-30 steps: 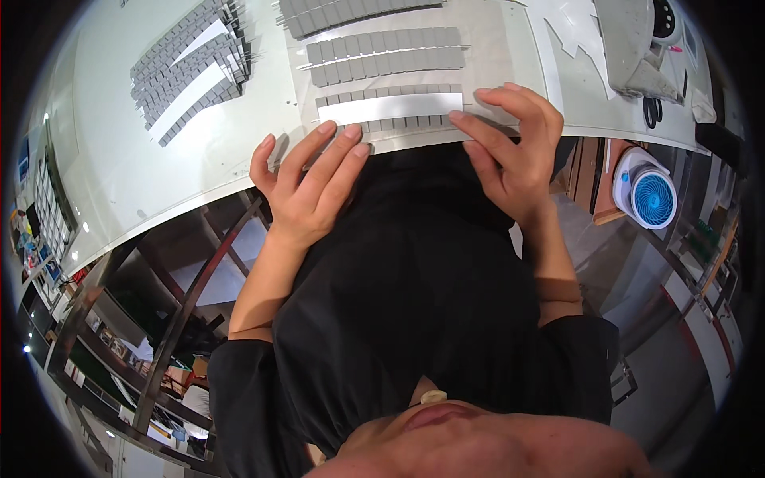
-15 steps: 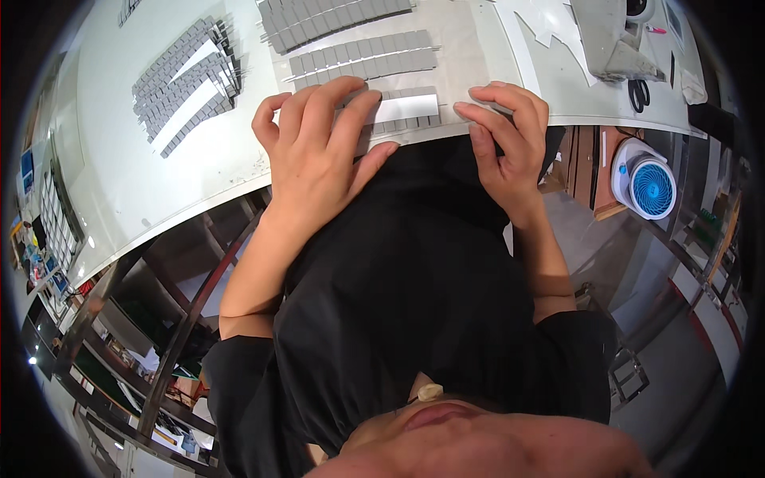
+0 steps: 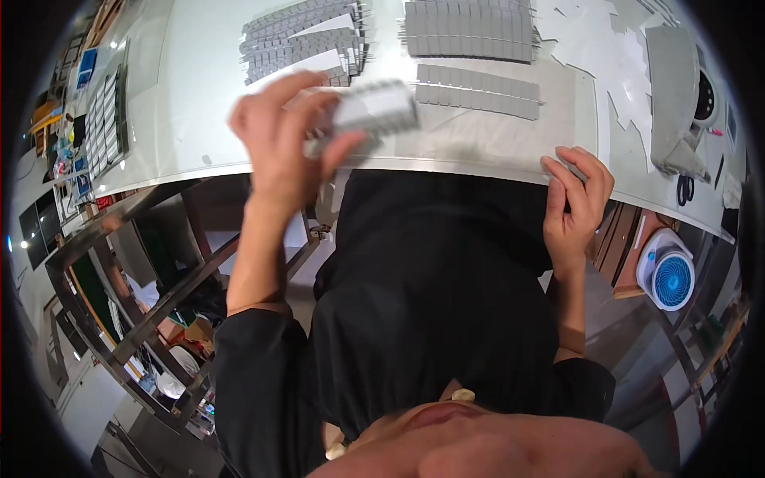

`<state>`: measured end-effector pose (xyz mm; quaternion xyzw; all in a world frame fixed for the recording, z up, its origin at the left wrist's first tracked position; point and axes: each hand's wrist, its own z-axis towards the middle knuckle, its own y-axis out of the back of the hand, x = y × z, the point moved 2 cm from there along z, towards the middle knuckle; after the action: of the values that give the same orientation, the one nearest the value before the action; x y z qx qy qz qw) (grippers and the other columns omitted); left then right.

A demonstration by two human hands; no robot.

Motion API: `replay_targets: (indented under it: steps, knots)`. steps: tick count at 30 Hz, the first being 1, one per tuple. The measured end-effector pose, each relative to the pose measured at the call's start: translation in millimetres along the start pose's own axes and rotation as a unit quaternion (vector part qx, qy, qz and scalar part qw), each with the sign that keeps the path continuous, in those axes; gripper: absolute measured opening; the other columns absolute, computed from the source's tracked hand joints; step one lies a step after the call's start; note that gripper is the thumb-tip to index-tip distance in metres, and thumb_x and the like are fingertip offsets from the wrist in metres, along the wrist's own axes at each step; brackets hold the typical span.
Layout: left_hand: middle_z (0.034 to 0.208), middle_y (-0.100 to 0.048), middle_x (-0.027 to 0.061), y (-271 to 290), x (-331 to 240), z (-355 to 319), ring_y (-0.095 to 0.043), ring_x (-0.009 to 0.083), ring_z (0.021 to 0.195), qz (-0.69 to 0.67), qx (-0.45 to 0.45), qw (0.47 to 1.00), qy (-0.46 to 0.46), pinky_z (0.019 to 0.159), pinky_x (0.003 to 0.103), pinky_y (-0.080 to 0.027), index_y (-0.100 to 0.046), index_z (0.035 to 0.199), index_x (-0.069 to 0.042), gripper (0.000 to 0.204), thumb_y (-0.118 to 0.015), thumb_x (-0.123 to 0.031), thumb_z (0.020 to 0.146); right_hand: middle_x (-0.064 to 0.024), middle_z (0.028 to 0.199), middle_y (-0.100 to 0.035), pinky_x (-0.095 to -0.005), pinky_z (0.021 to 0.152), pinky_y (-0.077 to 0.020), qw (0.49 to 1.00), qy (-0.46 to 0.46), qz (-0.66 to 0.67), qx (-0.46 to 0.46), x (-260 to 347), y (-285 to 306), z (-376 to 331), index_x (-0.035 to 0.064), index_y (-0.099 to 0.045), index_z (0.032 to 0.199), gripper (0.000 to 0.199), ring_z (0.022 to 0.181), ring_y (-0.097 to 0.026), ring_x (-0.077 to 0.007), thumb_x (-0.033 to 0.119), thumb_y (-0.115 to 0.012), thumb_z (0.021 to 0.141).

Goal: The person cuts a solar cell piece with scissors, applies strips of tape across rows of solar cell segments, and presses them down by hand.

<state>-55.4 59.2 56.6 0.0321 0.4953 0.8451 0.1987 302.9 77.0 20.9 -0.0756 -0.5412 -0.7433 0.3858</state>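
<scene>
Lifted over the table's front part, a grey segmented strip [image 3: 374, 109] with a white band on it is gripped at its left end by my left hand [image 3: 279, 131]. Both are blurred by motion. My right hand [image 3: 580, 191] rests at the table's front edge with fingers curved and slightly apart, holding nothing. Between the hands, farther back, lies a single grey segmented strip [image 3: 478, 92]. Behind it sits a block of several such strips [image 3: 470, 30] side by side. Beyond my left hand is a pile of grey strips [image 3: 299, 44] with white pieces on top.
White cut sheet scraps [image 3: 610, 60] lie at the back right, beside a grey bag-like piece [image 3: 673, 95] and black-handled scissors [image 3: 685, 190]. A white fan with blue blades [image 3: 672, 279] stands below the table's right side. The table edge [image 3: 446, 166] runs in front of me.
My left hand has raised the nearest strip off the table and carried it left toward the pile. My right hand stays near the edge. The whole view has shifted.
</scene>
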Motion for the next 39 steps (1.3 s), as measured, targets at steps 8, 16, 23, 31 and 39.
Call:
replay_targets:
  steps: [8, 16, 23, 31, 39]
  knots:
    - [0.146, -0.059, 0.0070, 10.4, 71.6, -4.5, -0.050, 0.0279, 0.132, 0.080, 0.027, 0.995, 0.043, 0.113, 0.045, -0.030, -0.057, 0.142, -0.010, 0.082, -0.090, -0.044, 0.075, -0.0101, 0.118, -0.069, -0.0418, 0.098, -0.0482, 0.999, 0.047, 0.014, -0.002, 18.8, -8.2, 14.7, 0.0074, -0.077, 0.107, 0.023, 0.114, -0.061, -0.0328, 0.002, -0.073, 0.085]
    - [0.135, -0.066, 0.0075, -4.9, 34.0, -20.3, -0.057, 0.0272, 0.124, 0.069, -0.039, 0.997, 0.003, 0.111, 0.044, -0.033, -0.062, 0.137, -0.008, 0.069, -0.090, -0.032, 0.079, -0.0076, 0.112, -0.066, -0.0420, 0.088, -0.0476, 0.997, 0.077, -0.004, 0.009, 25.0, -27.9, 38.0, 0.0103, -0.074, 0.114, 0.029, 0.101, -0.061, -0.0298, 0.007, -0.076, 0.085]
    - [0.105, -0.069, 0.0008, -14.6, -15.2, -6.8, -0.061, 0.0188, 0.095, -0.013, -0.039, 0.999, 0.009, 0.096, 0.038, -0.035, -0.072, 0.112, -0.014, 0.037, -0.088, -0.022, 0.079, -0.0065, 0.099, -0.067, -0.0374, 0.079, -0.0505, 0.997, 0.047, -0.038, -0.043, 7.5, -23.0, 55.5, 0.0085, -0.075, 0.101, 0.017, 0.093, -0.061, -0.0280, 0.005, -0.075, 0.085]
    - [0.098, -0.065, -0.0018, -43.9, -24.1, 31.9, -0.059, 0.0197, 0.090, -0.043, 0.017, 0.998, 0.031, 0.091, 0.040, -0.034, -0.074, 0.099, -0.018, 0.015, -0.081, -0.022, 0.086, -0.0056, 0.093, -0.063, -0.0375, 0.077, -0.0490, 0.999, 0.033, -0.015, 0.016, -14.0, -18.3, 80.6, 0.0064, -0.070, 0.096, 0.010, 0.088, -0.058, -0.0270, 0.007, -0.075, 0.088]
    - [0.094, -0.063, -0.0032, -52.4, -22.8, 37.6, -0.059, 0.0189, 0.088, -0.045, 0.041, 0.998, 0.036, 0.092, 0.040, -0.034, -0.074, 0.095, -0.018, 0.014, -0.083, -0.020, 0.085, -0.0054, 0.089, -0.060, -0.0380, 0.081, -0.0468, 0.996, 0.039, 0.002, 0.080, -20.4, -19.5, 88.6, 0.0060, -0.065, 0.091, 0.008, 0.088, -0.057, -0.0268, 0.009, -0.073, 0.092]
